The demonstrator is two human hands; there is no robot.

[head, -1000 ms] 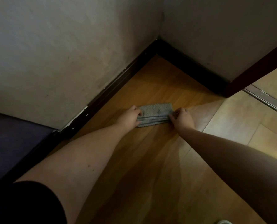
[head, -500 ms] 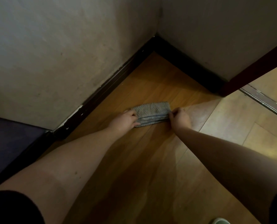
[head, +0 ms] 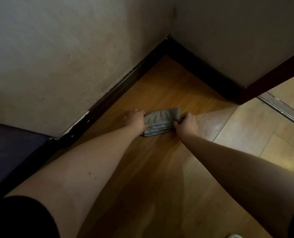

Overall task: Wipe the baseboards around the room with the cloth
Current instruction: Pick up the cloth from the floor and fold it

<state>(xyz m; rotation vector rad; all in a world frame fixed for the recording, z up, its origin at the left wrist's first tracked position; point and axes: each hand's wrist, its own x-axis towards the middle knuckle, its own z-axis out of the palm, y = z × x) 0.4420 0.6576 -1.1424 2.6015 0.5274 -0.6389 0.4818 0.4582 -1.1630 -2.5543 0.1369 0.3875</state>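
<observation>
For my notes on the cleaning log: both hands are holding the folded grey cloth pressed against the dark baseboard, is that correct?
Not quite. In the head view the left hand and right hand do hold the folded grey cloth, but it lies on the wooden floor, apart from the dark baseboard.

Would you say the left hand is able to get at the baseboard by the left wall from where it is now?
Probably yes: the left hand grips the cloth beside the baseboard, with only bare floor between.

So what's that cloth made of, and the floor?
The cloth looks like soft grey terry or microfibre: its top is nubbly, with stitched edges. The floor looks like wood or wood-look laminate, with brown grain, plank seams and a slight sheen.
</observation>
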